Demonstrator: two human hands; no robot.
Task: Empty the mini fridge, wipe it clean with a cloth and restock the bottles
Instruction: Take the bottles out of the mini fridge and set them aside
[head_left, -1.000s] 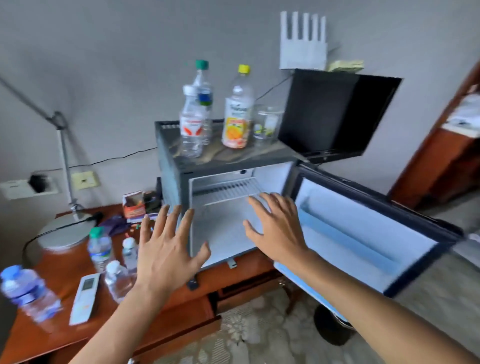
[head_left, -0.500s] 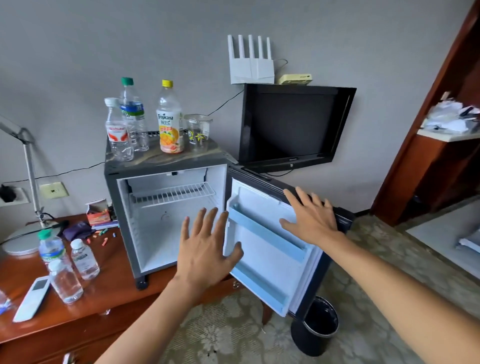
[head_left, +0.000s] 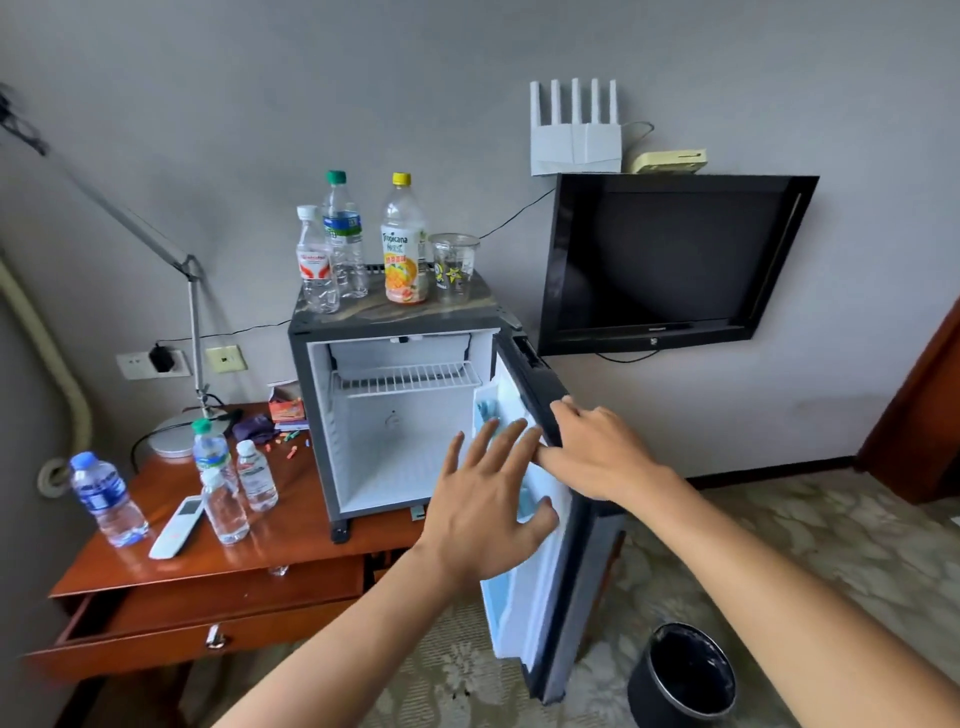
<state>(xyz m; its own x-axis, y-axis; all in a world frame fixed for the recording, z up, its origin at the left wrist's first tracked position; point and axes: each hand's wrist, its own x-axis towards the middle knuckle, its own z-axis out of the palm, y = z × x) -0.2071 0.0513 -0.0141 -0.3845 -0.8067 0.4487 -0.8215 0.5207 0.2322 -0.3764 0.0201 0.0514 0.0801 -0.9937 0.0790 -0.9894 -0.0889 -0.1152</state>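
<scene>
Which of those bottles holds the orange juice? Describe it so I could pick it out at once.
Find the mini fridge standing open on the wooden desk. On its top stand three bottles and a clear plastic cup. The juice bottle is just left of the cup: it alone has a yellow cap and an orange fruit label, while the other two are clear water bottles.

both hands (head_left: 488, 499) (head_left: 597, 452) outstretched, fingers spread

Soft, even daylight filled the room, brightest inside the white mini fridge (head_left: 395, 415), casting only faint shadows. Left of the fridge, the desk (head_left: 291, 551) top carried a dull sheen. Wide-angle distortion bent the wall lines around the fridge, and the frame's corners blurred slightly.
</scene>
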